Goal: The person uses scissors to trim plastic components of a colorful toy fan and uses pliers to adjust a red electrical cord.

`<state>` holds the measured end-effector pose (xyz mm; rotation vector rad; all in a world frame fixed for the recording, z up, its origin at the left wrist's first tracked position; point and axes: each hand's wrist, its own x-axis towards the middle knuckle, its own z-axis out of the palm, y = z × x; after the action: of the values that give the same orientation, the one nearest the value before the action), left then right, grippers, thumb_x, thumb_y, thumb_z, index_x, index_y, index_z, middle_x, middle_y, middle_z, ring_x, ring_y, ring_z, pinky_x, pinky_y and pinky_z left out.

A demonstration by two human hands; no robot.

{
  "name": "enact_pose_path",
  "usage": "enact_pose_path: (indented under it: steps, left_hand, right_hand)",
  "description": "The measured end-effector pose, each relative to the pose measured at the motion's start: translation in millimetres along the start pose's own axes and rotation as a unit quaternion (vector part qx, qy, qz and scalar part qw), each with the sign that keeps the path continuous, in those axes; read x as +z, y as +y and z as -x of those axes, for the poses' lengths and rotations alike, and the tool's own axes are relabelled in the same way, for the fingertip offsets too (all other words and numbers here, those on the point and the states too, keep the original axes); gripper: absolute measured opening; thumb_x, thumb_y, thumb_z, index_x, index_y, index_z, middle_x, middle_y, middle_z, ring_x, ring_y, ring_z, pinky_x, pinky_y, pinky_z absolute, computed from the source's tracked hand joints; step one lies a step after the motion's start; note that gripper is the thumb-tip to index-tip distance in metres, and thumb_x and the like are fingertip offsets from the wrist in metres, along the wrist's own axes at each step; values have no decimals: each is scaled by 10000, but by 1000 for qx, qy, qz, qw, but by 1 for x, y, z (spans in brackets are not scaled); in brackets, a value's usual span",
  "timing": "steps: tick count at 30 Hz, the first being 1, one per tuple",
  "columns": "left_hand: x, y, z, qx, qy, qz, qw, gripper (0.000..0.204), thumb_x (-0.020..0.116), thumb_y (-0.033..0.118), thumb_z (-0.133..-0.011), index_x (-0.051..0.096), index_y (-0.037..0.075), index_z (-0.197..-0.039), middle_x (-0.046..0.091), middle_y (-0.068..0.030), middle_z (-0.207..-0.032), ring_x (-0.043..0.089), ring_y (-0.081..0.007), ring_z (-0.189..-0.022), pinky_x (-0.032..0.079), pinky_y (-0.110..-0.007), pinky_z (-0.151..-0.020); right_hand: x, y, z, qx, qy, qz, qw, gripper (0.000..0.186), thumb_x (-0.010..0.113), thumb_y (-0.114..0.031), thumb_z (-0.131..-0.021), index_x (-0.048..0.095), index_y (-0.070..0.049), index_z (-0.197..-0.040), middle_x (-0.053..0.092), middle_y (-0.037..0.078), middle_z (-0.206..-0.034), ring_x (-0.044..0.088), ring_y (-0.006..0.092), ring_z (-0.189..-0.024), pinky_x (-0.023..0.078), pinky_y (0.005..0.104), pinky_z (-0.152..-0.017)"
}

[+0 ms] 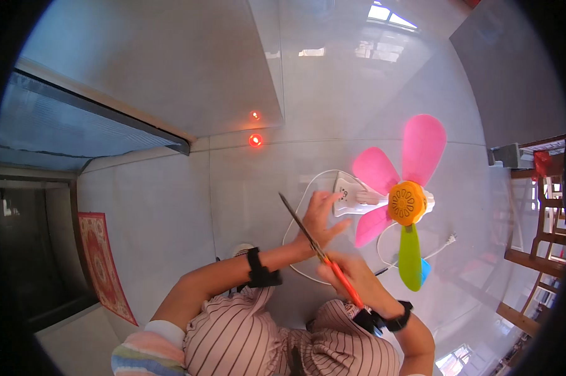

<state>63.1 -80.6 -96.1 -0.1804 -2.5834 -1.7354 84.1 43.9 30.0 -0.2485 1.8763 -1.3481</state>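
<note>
On the pale tiled floor (245, 213), right of centre in the frame, a fan (407, 203) with a yellow-orange hub, petal-shaped slots in its face, and long rounded blades: three pink, toward top and left, one lime green, pointing down. To the left of the hub, a white base (353, 205) with small dark markings. Around its left side, a wide loop of pale cable (284, 238), partly hidden behind the hands; farther right, a white plug (451, 239). Just behind the green blade, part of a blue thing (425, 271), kind unclear.

At lower centre, left hand (323, 219) empty, fingers spread wide, close by the base's left edge; contact impossible to tell. Lower right of it, right hand (350, 276) wrapped around the orange handles of scissors (320, 252), dark blades slanting to the upper left, across the view of the left wrist. On both wrists, black bands.

Above centre, a red glow (255, 140); at left, a red patterned mat (104, 263); at far right, a wooden frame (533, 262).
</note>
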Motion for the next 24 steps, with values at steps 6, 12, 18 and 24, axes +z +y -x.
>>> enact_pose_path:
  steps: [6,12,18,24]
  left_hand:
    - [-71,-84,56,-249,-45,204,946,338,486,261,-887,477,33,-1137,583,-56,-900,551,-172,-843,452,-311,-744]
    - [-107,-59,6,-415,135,587,681,427,329,420,-933,507,49,-1046,586,-29,-810,563,-151,-657,483,-275,-643]
    - [-117,-77,-13,-362,52,505,782,252,445,317,-920,527,78,-917,490,9,-671,492,-86,-513,405,-202,-434]
    - [-112,-78,-14,-378,90,499,774,196,478,263,-907,518,78,-854,431,41,-630,477,-55,-514,414,-169,-461]
  right_hand:
    - [41,31,-113,60,-114,-310,942,677,225,-697,-825,415,-80,-621,375,7,-452,384,117,-375,326,227,-383]
    - [51,41,-175,111,-178,-469,858,682,229,-743,-784,416,-96,-679,353,-23,-475,327,81,-369,284,197,-360]
    - [55,36,-203,139,-174,-578,785,651,248,-732,-790,409,-115,-658,310,-44,-466,298,66,-358,246,185,-343]
    - [58,46,-211,146,-197,-594,766,637,270,-727,-790,402,-119,-650,303,-46,-460,282,55,-352,219,169,-340]
